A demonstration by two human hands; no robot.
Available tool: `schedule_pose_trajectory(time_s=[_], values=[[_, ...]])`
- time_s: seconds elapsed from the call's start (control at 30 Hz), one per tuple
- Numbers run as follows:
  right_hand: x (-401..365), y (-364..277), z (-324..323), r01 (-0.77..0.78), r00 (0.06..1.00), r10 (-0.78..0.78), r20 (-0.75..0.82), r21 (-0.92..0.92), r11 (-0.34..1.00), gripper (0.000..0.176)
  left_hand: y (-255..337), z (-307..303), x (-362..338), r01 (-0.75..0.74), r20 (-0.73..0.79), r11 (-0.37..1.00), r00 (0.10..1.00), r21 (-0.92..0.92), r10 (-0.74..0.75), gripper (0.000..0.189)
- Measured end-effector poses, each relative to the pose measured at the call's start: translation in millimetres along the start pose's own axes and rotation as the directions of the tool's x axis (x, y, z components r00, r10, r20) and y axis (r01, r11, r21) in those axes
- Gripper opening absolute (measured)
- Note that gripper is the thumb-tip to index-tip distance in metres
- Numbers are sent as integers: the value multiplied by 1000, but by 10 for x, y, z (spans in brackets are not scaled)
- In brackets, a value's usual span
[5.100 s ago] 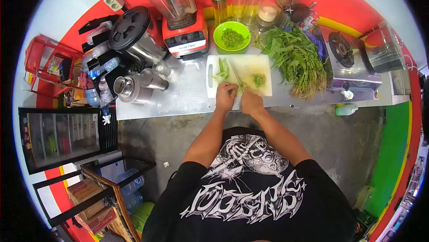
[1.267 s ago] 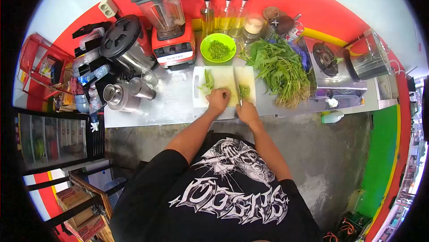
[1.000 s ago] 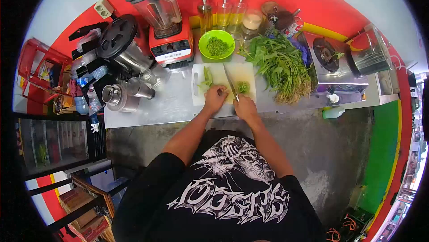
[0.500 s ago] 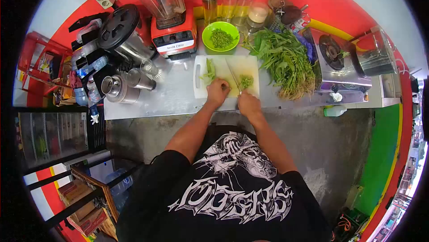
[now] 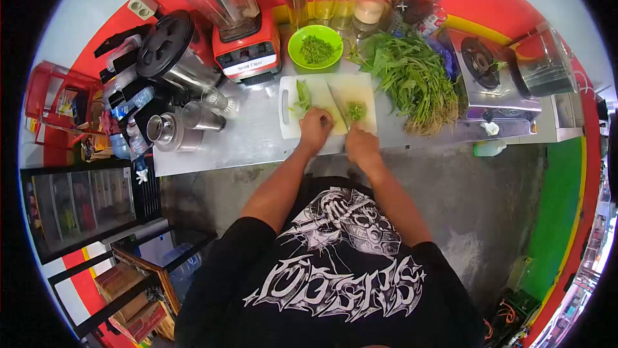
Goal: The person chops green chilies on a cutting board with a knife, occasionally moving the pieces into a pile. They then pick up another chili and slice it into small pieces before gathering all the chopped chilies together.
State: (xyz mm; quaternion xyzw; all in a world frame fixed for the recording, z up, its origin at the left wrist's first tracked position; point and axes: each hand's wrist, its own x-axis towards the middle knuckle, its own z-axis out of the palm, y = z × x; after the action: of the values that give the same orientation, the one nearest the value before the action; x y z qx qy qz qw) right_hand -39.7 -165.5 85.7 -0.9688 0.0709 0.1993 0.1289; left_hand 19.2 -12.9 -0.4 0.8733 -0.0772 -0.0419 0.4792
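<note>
**While the chopping goes on: knife lifted between strokes**

Head view. Seen as I watch from above the person's chest, both forearms reach up to the board [image 5: 322, 84] on the steel counter [image 5: 251, 142]. The right hand [image 5: 362, 145] is closed tight round the handle of the knife [image 5: 339, 105]. Its blade slants up and to the left across the board. The left hand [image 5: 315, 128] lies just beside the blade with its fingers curled under, pressing down on the board. What it pins is mostly hidden, so I cannot tell how much is left beneath it. The chopped pile [image 5: 356, 111] sits just right of the blade. A few uncut stems [image 5: 301, 96] lie near the board's left end.

About a second ago the blade stood upright at the pile; now it is tilted clear of it, and the pile looks slightly fuller. I judge this to be a pause between cuts, with the chopping well under way and not yet finished.

Beyond the board are a green bowl [image 5: 315, 49] already holding cut greens, a large bunch [image 5: 412, 78] to the right, and a red blender [image 5: 248, 58] to the left.
</note>
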Motion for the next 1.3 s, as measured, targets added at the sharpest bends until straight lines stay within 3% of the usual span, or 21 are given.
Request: schedule_pose_trajectory(time_s=[0.17,0.27,0.33,0.43,0.57,0.77,1.2,1.3], values=[[185,212,383,35,997,-38,60,53,998,23,-82,38,21,-16,34,1000,999,14,15,13],[25,66,-10,33,996,-38,84,55,998,26,8,-9,-1,-14,40,999,999,53,12,13],[-37,28,-43,5,996,-1,94,-43,999,32,-20,8,7,-35,13,997,999,69,34,13],[2,-1,91,-54,991,53,119,8,998,43,-34,14,26,-27,31,999,999,40,26,12],[86,-6,109,-23,996,20,87,31,999,44,69,-64,25,-8,49,998,999,65,5,11],[59,21,180,19,991,-8,130,-79,997,36,75,-87,15,-51,63,995,997,85,46,14],[72,-127,159,-97,992,97,80,0,995,37,-29,-17,53,-63,68,991,996,114,56,16],[139,-112,134,-50,993,52,109,-24,998,37,-21,-18,42,-54,64,992,997,111,47,16]])
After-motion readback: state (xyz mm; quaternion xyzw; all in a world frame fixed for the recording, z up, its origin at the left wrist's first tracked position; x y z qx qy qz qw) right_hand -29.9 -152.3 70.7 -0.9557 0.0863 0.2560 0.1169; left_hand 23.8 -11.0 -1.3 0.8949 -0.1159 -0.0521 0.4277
